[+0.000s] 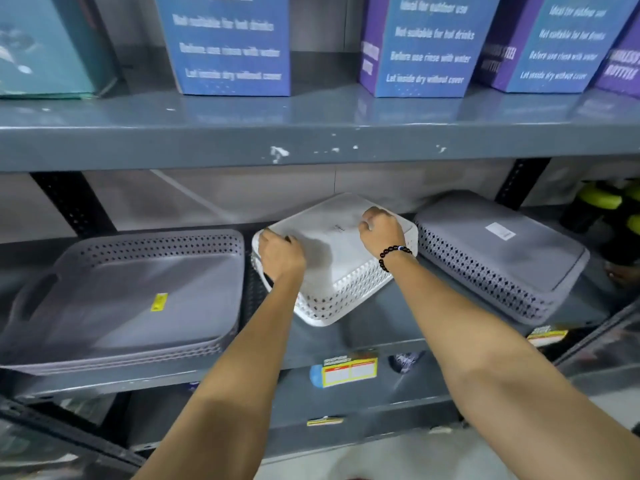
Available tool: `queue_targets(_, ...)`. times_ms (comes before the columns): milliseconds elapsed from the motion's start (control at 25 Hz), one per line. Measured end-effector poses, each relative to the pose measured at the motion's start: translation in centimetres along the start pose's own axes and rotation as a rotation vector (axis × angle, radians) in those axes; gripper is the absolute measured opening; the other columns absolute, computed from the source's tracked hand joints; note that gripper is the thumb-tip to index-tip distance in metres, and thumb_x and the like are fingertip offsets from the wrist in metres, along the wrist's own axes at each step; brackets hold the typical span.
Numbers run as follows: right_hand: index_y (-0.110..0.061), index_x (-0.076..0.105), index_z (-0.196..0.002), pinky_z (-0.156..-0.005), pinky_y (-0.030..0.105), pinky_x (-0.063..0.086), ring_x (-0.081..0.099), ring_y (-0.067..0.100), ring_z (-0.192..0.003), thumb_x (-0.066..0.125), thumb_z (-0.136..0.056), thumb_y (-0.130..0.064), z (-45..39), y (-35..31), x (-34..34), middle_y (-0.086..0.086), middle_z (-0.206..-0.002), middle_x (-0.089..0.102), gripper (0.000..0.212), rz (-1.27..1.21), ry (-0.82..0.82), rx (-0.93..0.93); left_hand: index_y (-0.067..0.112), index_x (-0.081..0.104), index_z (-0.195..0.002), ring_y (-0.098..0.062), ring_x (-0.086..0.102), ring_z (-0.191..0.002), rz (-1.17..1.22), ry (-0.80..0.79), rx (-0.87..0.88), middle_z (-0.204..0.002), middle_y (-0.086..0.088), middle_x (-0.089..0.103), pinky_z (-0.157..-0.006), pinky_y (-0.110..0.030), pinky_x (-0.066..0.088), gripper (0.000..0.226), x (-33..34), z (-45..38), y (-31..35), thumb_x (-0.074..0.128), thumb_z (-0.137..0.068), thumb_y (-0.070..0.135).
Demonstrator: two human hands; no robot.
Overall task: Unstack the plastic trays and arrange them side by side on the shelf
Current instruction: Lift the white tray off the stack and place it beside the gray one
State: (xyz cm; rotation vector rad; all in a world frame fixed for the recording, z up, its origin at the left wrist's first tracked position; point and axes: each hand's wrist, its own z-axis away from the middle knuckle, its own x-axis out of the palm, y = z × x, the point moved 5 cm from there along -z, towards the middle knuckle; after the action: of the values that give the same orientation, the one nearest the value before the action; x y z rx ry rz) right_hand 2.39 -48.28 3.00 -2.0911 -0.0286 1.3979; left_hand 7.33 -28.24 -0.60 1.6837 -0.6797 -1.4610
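Nearest to us, at six o'clock, we see a yellow price label point(349, 371) stuck on the front edge of the grey metal shelf point(381, 330). Our two bare forearms reach up from the bottom of the view toward the white trays point(341, 271), an upside-down stack with perforated sides that sits tilted at the centre of the shelf. Our left hand point(281, 256) is clenched over the stack's corner at nine o'clock, fingers curled over the rim. Our right hand point(381, 227), with a dark bead bracelet point(393, 255) on its wrist, presses on the upturned base toward one o'clock, fingers bent and gripping the far edge.

At eight o'clock from the white stack, just beside it, lies a stack of grey trays point(138, 296), open side up, with a yellow sticker inside. At three o'clock sits another grey tray point(498, 258), upside down, carrying a white sticker, close to the white stack.

Farther up, at twelve o'clock, blue and purple boxes point(228, 46) stand on the upper shelf point(311, 140).
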Motion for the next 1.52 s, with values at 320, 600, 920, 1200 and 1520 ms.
queue_targets(320, -0.001, 0.046, -0.129, -0.095, 0.044, 0.05, 0.056, 0.038, -0.115, 0.048, -0.089, -0.03, -6.0, 7.4, 1.1, 0.021, -0.13, 0.052, 0.05, 0.191, -0.335, 0.091, -0.005, 0.027, -0.141, -0.037, 0.039, -0.133, -0.018, 0.077, -0.422, -0.147, -0.023, 0.035, -0.106, -0.046, 0.037, 0.062, 2.2, 0.8, -1.6, 0.044, -0.092, 0.029)
queue_targets(600, -0.009, 0.056, -0.119, -0.073, 0.025, 0.042, 0.058, 0.031, -0.11, 0.049, -0.081, -0.033, -6.2, 8.4, 0.1, 0.017, -0.124, 0.059, 0.045, -0.216, -0.357, 0.427, -0.002, 0.037, -0.134, -0.038, 0.053, -0.12, 0.075, 0.116, -0.414, -0.136, -0.021, 0.05, -0.097, -0.042, 0.043, 0.057, 1.5, 1.9, -0.7, 0.038, -0.093, 0.037)
queue_targets(920, -0.014, 0.067, -0.083, -0.077, 0.034, 0.053, 0.068, 0.027, -0.086, 0.043, -0.072, -0.066, -3.3, 11.0, -2.9, 0.013, -0.107, 0.073, 0.059, -1.329, 0.141, 0.819, 0.005, 0.063, -0.102, -0.036, 0.058, -0.111, 0.792, 0.29, -0.203, -0.117, -0.02, 0.065, -0.09, -0.04, 0.045, 0.044, -5.8, -0.1, 2.5, 0.037, -0.089, 0.038)
queue_targets(1200, -0.02, 0.066, -0.084, -0.086, 0.045, 0.053, 0.062, 0.027, -0.09, 0.074, -0.053, -0.045, -0.5, 17.9, 2.3, 0.009, -0.101, 0.064, 0.041, -0.996, -0.197, 0.755, -0.003, 0.058, -0.122, -0.034, 0.057, -0.116, 0.24, -0.034, -0.373, -0.128, -0.017, 0.06, -0.098, -0.04, 0.046, 0.046, -6.5, 2.6, -3.7, 0.056, -0.088, 0.028)
queue_targets(1520, -0.008, 0.067, -0.075, -0.066, 0.026, 0.04, 0.05, 0.017, -0.063, 0.048, -0.092, -0.014, 6.2, 13.5, -2.1, 0.011, -0.087, 0.058, 0.027, -0.528, -0.237, 0.621, -0.013, 0.065, -0.098, -0.042, 0.063, -0.1, -0.174, 0.013, -0.181, -0.105, -0.031, 0.067, -0.071, -0.038, 0.046, 0.027, -7.4, 6.7, -4.2, 0.041, -0.086, -0.011)
